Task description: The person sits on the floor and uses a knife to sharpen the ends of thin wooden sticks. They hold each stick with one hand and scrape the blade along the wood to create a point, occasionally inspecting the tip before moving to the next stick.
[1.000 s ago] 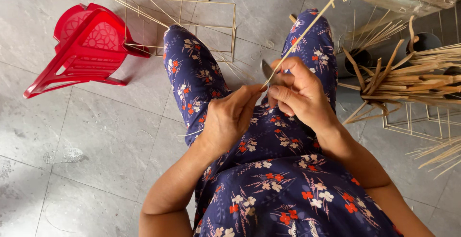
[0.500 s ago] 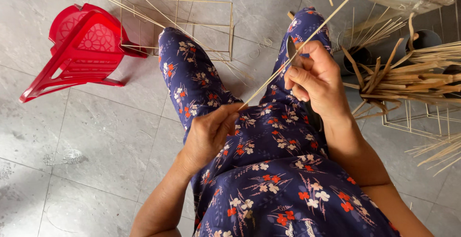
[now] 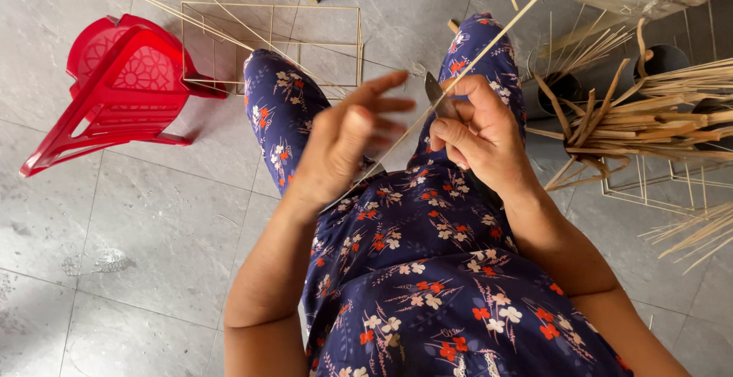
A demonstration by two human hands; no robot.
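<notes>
- One thin, pale, straight bamboo strip (image 3: 500,32) slants from above the right fingers down past the left palm.
- One small grey metal blade (image 3: 437,95) juts from the right hand (image 3: 477,134), fingers curled tight on both.
- The left hand (image 3: 343,144) has its fingers spread, holding nothing.
- One glossy red plastic stool (image 3: 122,91) lies tipped, well left of the fingers.

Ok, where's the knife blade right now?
In the head view the knife blade is just right of centre, gripped in the right hand and pressed against the thin bamboo strip, with the left hand beside it.
</notes>
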